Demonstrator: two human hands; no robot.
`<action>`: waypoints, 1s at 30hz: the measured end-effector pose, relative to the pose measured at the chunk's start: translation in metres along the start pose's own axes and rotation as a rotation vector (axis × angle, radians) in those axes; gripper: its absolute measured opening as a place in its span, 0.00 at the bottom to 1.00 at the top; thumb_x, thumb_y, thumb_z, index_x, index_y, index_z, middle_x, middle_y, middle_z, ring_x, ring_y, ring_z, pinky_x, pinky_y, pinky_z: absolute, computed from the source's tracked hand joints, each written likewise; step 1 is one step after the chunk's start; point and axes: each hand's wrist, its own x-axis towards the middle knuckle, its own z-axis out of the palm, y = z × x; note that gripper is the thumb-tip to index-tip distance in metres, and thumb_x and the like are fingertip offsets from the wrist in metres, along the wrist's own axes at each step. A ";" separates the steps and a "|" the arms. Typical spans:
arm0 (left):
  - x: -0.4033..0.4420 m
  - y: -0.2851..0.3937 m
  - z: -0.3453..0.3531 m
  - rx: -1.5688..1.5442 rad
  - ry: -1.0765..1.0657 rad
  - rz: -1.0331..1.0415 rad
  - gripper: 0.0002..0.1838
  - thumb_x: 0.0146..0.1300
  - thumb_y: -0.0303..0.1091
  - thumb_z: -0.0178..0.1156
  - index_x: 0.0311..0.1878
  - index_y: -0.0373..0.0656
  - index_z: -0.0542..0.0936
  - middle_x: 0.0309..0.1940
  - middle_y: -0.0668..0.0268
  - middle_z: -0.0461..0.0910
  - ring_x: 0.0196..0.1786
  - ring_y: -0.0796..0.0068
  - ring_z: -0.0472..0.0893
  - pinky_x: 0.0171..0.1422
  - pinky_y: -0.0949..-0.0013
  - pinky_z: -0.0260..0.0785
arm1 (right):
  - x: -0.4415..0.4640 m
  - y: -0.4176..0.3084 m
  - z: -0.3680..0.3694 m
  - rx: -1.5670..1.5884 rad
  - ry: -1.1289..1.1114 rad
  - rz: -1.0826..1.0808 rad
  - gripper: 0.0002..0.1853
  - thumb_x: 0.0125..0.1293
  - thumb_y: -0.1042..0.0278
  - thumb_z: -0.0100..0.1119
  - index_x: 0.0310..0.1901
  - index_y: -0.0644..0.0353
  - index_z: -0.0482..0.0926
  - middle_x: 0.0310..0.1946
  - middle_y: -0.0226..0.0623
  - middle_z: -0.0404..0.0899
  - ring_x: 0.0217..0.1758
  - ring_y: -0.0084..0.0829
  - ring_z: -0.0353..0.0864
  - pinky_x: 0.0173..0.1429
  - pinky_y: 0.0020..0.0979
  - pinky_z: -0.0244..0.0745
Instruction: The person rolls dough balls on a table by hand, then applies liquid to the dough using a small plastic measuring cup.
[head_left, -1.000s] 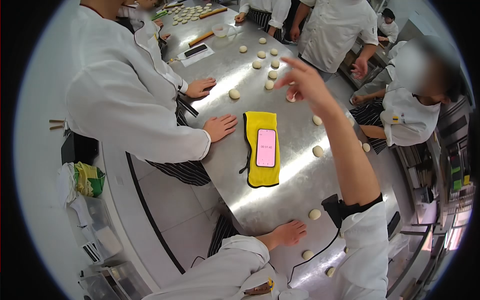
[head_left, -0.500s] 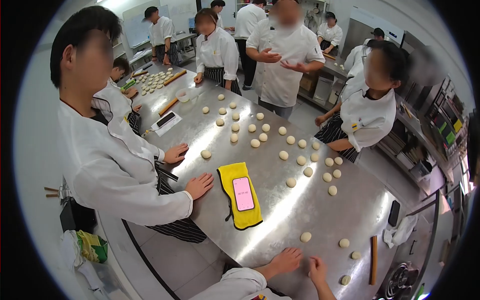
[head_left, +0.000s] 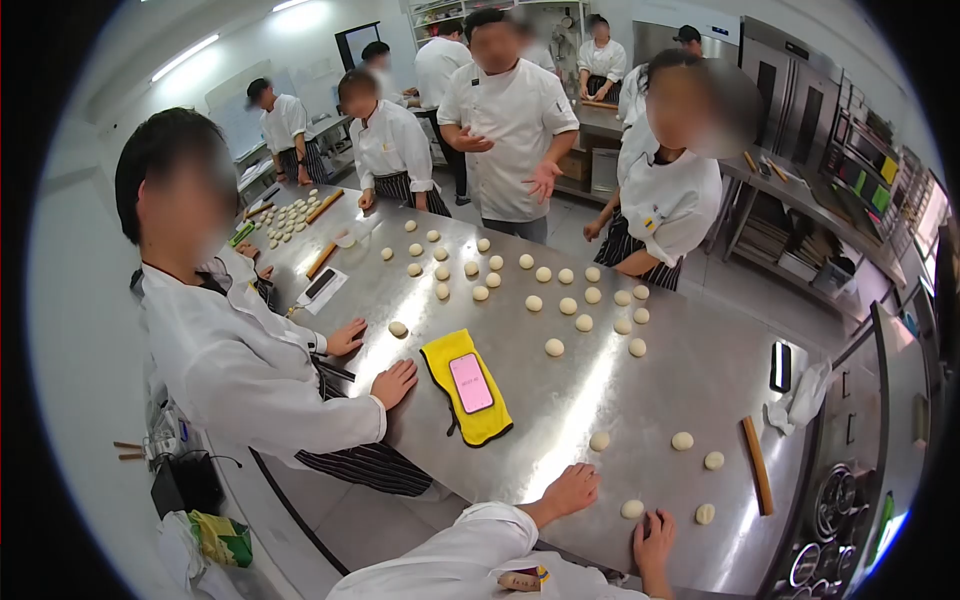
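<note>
My left hand (head_left: 572, 491) rests on the steel table (head_left: 520, 380) at its near edge, fingers loosely bent and holding nothing, just below a dough ball (head_left: 599, 441). To its right, my right hand (head_left: 655, 541) touches the table edge with its fingers apart and empty. A second dough ball (head_left: 632, 509) lies between the two hands, nearest the right one. Another piece of dough (head_left: 705, 514) with a marked top sits to the right. Up and left of my hands, a phone (head_left: 471, 383) showing a timer lies on a yellow cloth (head_left: 489, 425).
A co-worker's hand (head_left: 394, 383) lies flat on the table at the left. Several dough balls (head_left: 554, 347) dot the middle. A rolling pin (head_left: 757, 466), black phone (head_left: 780, 367) and plastic bag (head_left: 806, 396) are at the right. Other people stand around the far side.
My right hand, raised over the table a second ago, has come down to the near edge. The view has tilted up, and the standing person's hands across the table have moved apart.
</note>
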 end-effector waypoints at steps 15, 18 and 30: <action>-0.033 -0.002 -0.002 -0.446 -0.048 -0.519 0.14 0.67 0.37 0.61 0.51 0.39 0.78 0.51 0.51 0.77 0.52 0.49 0.80 0.58 0.55 0.73 | -0.005 0.008 0.003 0.083 -0.005 0.063 0.17 0.59 0.69 0.66 0.52 0.59 0.80 0.53 0.45 0.75 0.59 0.48 0.73 0.64 0.46 0.69; -0.049 -0.003 0.003 -0.165 -0.010 -0.067 0.14 0.61 0.37 0.66 0.46 0.43 0.79 0.48 0.55 0.75 0.51 0.53 0.77 0.57 0.55 0.71 | 0.015 -0.012 0.015 0.352 -0.081 0.377 0.19 0.62 0.70 0.63 0.55 0.60 0.79 0.45 0.43 0.74 0.50 0.40 0.76 0.55 0.39 0.72; -0.047 0.010 -0.008 -0.106 0.041 -0.074 0.13 0.58 0.33 0.65 0.46 0.42 0.79 0.47 0.55 0.75 0.50 0.55 0.77 0.55 0.57 0.73 | 0.155 -0.158 -0.020 0.591 -0.642 -0.195 0.26 0.70 0.62 0.57 0.69 0.52 0.72 0.34 0.41 0.84 0.35 0.43 0.83 0.44 0.39 0.78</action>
